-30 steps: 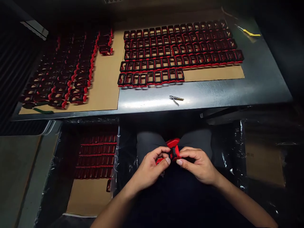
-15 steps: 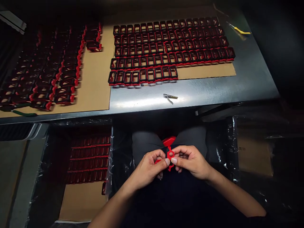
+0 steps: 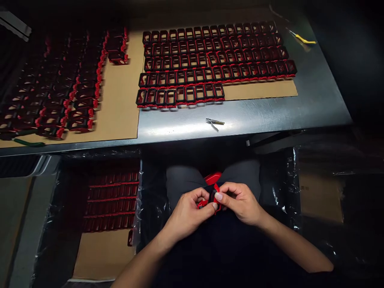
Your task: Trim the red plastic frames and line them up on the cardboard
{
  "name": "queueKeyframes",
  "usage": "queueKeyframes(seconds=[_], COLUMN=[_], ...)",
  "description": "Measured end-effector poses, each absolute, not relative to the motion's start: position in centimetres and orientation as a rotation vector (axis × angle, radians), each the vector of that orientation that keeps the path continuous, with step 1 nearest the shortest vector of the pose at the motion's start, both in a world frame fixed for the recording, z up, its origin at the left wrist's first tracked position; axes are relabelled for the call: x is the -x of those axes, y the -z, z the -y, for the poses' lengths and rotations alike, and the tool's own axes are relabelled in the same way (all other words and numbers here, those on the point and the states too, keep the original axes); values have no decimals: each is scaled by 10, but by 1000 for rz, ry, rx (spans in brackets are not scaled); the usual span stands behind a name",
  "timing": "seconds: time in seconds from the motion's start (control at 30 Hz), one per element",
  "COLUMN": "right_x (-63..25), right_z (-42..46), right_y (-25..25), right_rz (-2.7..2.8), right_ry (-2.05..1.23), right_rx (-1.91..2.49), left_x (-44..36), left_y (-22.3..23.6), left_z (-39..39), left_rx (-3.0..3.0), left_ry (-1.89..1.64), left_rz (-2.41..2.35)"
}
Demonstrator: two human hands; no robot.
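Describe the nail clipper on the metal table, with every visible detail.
The nail clipper is slim and silvery-grey, apparently metal. It lies on the metal table, between the front edge and the nearest row of black-and-red frames, touching neither. Its lever is swung out from the body, the two meeting at the left end. No hand touches it.

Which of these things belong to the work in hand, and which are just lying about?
In the work:
- red-black part, between left hand and right hand
- probably the similar bench frames

Lying about:
- silver clippers
- yellow-handled tool
- green-handled tool
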State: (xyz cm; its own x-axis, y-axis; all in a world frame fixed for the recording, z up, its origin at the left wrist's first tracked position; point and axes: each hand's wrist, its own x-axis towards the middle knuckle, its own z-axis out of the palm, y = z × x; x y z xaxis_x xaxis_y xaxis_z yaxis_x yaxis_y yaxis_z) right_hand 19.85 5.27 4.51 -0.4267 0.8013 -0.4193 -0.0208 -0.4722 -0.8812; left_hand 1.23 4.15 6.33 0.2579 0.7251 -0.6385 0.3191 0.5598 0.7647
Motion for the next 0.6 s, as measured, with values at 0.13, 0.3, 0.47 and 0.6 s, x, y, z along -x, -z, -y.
queueKeyframes(seconds=[0.13,0.3,0.47,0.6], right_x=[-202,-202,-201,-201], right_z=[-51,-49,-49,-52], right_y=[-47,-47,-48,-49], right_rz=[1466,1630,1785,1870], right_ry=[-1597,-1336,-1138,-1020], right_rx=[1167,1074,1022,968], left_x=[-9,-6,-10,-12], left_y=[-61,-64,-73,-74], left_z=[-40,-38,-39,-37], left_rx=[-1000,-1036,-1011,-979], left_ry=[-482,-520,-541,-589], left_rz=[-1372,-1378,-1355,-1381])
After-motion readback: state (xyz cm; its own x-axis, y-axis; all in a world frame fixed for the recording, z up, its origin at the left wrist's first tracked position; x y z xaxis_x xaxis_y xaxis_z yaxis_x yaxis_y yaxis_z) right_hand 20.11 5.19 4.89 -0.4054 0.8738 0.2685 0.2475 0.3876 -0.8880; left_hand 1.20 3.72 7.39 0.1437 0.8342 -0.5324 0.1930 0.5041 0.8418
